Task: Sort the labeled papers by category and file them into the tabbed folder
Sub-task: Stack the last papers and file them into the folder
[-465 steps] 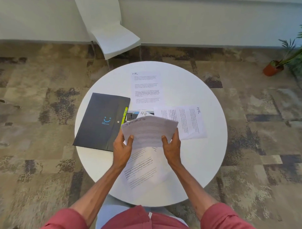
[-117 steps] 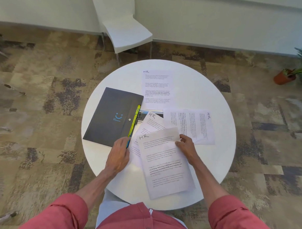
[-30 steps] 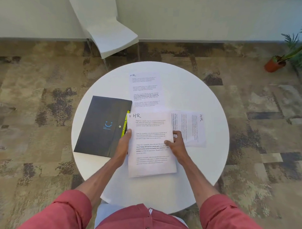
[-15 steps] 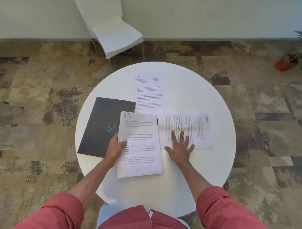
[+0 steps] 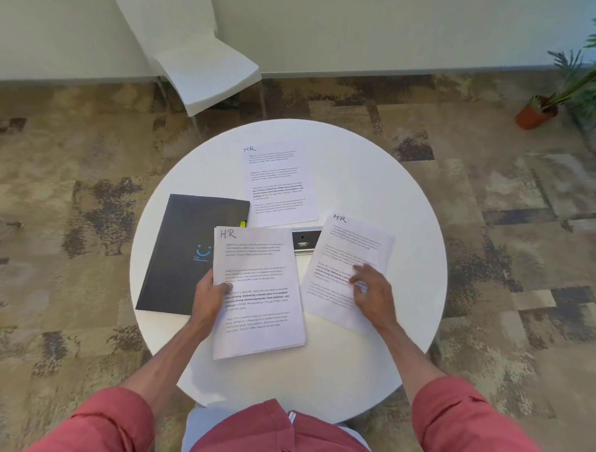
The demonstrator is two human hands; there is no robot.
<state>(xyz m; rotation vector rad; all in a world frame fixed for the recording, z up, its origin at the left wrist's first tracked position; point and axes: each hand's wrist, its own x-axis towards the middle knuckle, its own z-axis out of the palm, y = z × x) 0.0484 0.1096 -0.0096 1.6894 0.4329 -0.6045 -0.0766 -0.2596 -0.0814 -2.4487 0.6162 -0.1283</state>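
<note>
Midway through sorting, nothing visibly filed: left hand (image 5: 208, 298) pinching the HR stack (image 5: 263, 316) overlapping the closed black folder (image 5: 182, 252), right hand (image 5: 372, 292) pressing bent fingers (image 5: 358, 272) on a second HR sheet (image 5: 351, 246), third HR sheet (image 5: 278, 181) beyond on the tabletop (image 5: 386, 185).

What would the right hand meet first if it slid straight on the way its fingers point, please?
The right hand rests on the right HR sheet; past its top edge it would probably meet the near corner of the far HR sheet, though the angle is unclear.
</note>
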